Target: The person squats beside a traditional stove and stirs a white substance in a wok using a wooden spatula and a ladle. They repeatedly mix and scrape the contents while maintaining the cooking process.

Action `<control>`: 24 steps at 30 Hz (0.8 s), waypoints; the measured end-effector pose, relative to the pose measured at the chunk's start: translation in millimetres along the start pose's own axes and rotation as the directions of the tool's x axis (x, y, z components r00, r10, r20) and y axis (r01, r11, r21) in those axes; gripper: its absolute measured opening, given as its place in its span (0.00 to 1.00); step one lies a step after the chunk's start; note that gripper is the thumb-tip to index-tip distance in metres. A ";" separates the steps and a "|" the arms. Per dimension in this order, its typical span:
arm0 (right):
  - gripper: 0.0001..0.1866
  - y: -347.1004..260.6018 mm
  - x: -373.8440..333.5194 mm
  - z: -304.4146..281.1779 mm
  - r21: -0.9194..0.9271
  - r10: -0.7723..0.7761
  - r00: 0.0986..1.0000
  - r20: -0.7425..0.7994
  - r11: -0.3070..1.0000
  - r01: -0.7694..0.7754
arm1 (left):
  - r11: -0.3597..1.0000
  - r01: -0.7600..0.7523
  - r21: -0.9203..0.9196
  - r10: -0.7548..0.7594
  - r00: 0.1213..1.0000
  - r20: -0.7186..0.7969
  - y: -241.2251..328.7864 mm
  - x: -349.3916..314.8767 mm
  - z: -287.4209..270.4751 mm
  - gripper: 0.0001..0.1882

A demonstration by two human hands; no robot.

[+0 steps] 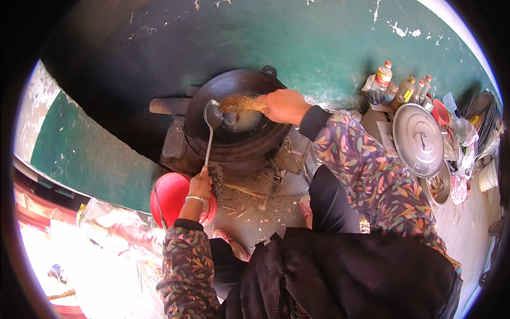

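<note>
A large dark wok [234, 143] sits on a low brick stove, with some whitish liquid [243, 121] in its bottom. My left hand [200, 185] is closed round the handle of a metal ladle [213, 114], whose bowl is over the left part of the wok. In my right hand [287, 106] is a bundled straw brush [239, 103], gripped at its bound end. Its bristles reach over the wok and come close to the ladle's bowl; whether they touch I cannot tell.
A red plastic basin [172, 198] stands by my left wrist. At right are several bottles [380, 82], a round metal lid [418, 139], a metal bowl [439, 183] with food pieces and a red cup [440, 111]. A green wall [313, 53] rises behind the wok.
</note>
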State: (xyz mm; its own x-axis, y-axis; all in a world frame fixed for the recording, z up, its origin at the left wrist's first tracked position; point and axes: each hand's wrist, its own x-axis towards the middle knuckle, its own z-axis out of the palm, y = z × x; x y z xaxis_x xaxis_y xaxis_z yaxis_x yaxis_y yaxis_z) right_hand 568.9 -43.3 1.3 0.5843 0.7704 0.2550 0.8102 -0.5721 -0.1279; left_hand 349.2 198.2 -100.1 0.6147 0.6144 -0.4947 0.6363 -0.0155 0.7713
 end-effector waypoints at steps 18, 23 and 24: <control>0.11 -67.8 -9.9 24.4 -0.280 -0.321 0.946 -0.048 0.913 0.296 | 0.955 -0.183 -0.233 0.212 0.972 0.106 -25.2 19.7 51.9 0.17; 0.11 -205.5 20.1 20.6 0.027 -0.648 0.762 0.007 0.762 0.648 | 0.924 -0.372 0.089 0.375 0.927 -0.026 -33.2 4.1 48.4 0.16; 0.12 -235.5 29.6 27.2 0.085 -0.692 0.718 0.074 0.722 0.687 | 0.911 -0.396 0.114 0.401 0.915 -0.029 -32.4 0.8 46.9 0.16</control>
State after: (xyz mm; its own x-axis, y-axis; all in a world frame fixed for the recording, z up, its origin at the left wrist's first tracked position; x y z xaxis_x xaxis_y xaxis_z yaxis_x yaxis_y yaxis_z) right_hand 396.6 121.9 12.9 -0.1376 0.9700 0.2004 0.9901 0.1402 0.0015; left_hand 350.9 162.2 -144.2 0.8044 0.5793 -0.1317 0.3899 -0.3476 0.8528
